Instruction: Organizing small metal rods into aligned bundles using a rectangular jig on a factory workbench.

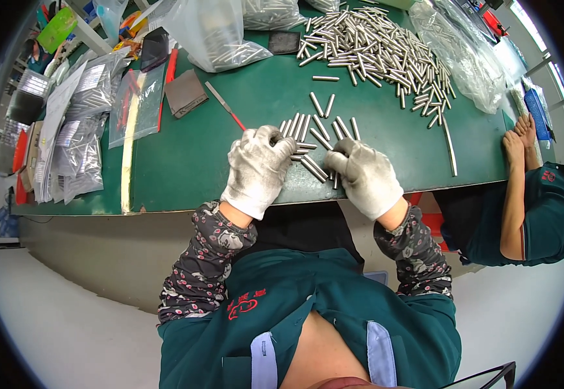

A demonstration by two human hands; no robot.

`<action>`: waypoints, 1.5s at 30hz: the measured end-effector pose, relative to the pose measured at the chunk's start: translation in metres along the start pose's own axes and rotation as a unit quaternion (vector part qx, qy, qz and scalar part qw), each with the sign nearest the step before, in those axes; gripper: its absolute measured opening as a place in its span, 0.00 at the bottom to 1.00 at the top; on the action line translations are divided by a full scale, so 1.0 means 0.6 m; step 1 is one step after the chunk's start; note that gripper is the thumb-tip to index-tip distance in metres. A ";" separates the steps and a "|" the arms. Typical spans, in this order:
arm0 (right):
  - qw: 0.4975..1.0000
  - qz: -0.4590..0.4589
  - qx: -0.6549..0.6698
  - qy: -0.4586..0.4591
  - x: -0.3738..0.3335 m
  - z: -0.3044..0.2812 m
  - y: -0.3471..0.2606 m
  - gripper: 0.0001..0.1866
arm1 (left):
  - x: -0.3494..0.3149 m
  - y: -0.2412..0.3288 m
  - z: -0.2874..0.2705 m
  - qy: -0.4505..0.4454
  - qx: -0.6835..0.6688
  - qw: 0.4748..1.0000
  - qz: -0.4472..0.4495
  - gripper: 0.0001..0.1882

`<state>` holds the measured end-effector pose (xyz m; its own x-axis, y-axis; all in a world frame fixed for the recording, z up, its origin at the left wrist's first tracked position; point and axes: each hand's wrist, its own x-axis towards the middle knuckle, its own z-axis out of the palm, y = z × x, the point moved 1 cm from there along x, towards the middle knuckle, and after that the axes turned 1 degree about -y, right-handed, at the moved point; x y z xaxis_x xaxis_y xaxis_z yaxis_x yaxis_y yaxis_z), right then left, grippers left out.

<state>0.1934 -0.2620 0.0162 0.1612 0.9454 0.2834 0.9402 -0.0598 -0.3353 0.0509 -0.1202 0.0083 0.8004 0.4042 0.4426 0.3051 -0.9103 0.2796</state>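
My left hand [256,165], in a white work glove, rests on the green table with its fingers curled at the left side of a small group of metal pins [310,170]. Whether a pin sits inside those fingers is hidden. Opposite it, my right hand [365,176], gloved too, has thumb and fingers drawn together low over the group's right side. A short metal pin [336,181] shows just below its fingertips; the grip itself is covered by the glove. More loose pins [321,128] lie beyond and between both hands, several side by side near the left fingers.
A large pile of metal pins [376,45] covers the far right of the table [230,175]. Around it are plastic bags [210,39], a brown block [186,94], a red-handled file [225,105] and a thin metal strip [449,146]. A co-worker's hands [520,136] rest at the right edge.
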 end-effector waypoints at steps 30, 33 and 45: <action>0.982 0.068 0.114 -0.133 0.009 -0.001 -0.022 0.35 | -0.020 0.025 -0.030 -0.163 -0.066 0.984 -0.012 0.33; 0.986 0.048 0.129 -0.094 0.006 0.011 -0.022 0.32 | -0.024 0.015 -0.023 -0.158 -0.097 0.983 -0.015 0.33; 0.985 0.110 0.083 0.099 0.025 -0.003 0.002 0.10 | -0.005 -0.012 -0.018 -0.025 -0.131 0.991 0.006 0.15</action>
<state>0.1976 -0.2486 0.0213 0.4265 0.8332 0.3520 0.8165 -0.1873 -0.5461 0.0408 -0.1136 0.0140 0.8300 0.3818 0.4065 0.1560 -0.8588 0.4881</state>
